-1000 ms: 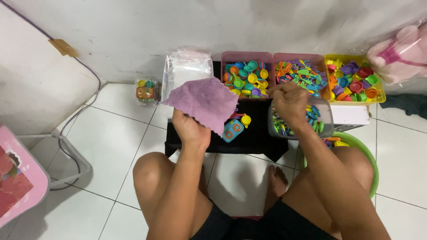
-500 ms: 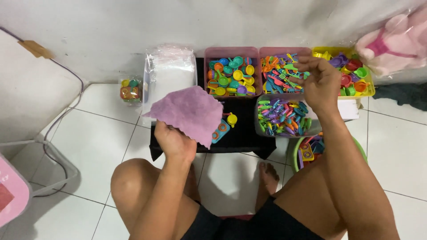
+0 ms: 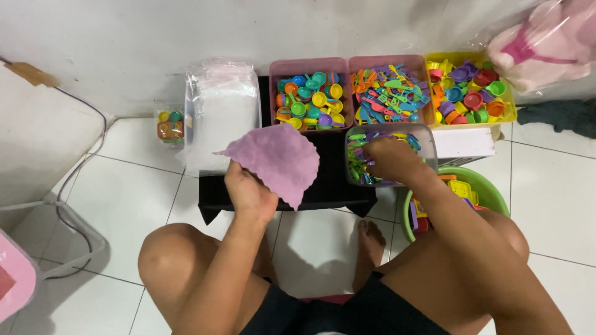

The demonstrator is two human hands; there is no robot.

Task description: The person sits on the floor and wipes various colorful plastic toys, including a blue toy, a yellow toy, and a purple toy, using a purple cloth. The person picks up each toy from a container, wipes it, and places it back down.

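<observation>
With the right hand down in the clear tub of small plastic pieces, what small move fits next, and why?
Probably closing the right hand on a few pieces and lifting them out: its fingers are already down among them in the clear tub, while the left hand holds the purple cloth spread open beside it.

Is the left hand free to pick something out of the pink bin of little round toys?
Probably not right away: the left hand is gripping the purple cloth, which hangs between it and the pink bin.

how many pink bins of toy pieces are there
2: one pink bin behind the purple sheet in the left hand, another pink bin immediately right. Others may be hidden.
</observation>
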